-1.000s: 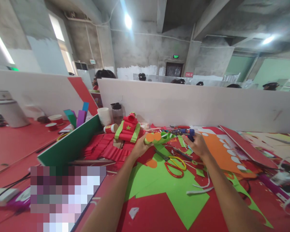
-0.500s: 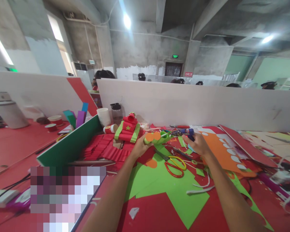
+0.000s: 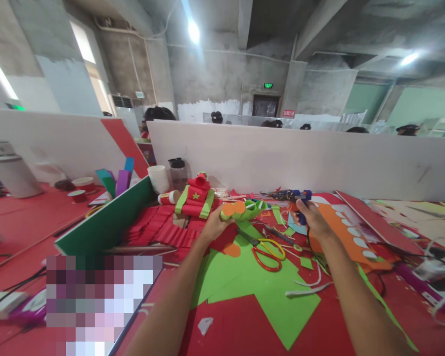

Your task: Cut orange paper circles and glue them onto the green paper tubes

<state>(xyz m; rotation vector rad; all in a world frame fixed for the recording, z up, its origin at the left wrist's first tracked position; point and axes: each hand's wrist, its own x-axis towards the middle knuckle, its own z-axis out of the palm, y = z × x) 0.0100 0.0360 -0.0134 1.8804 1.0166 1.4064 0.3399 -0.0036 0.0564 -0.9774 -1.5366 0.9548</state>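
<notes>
the left grip (image 3: 214, 225) pinches the rolled green paper (image 3: 251, 211) jutting to its right, probably light and easily crushed, best held gently by 1 end, while the right grip (image 3: 314, 220) clasps a likely heavier, stiffer glue gun (image 3: 292, 195) by its handle.

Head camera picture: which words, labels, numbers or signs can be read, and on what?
None reads clearly.
Green lit sign above the door: too blurred.
Red sign beside the door: white characters, too small.
Glue gun in the right hand: any lettering too small.
Tipped red-and-white cup: any print too blurred.
</notes>
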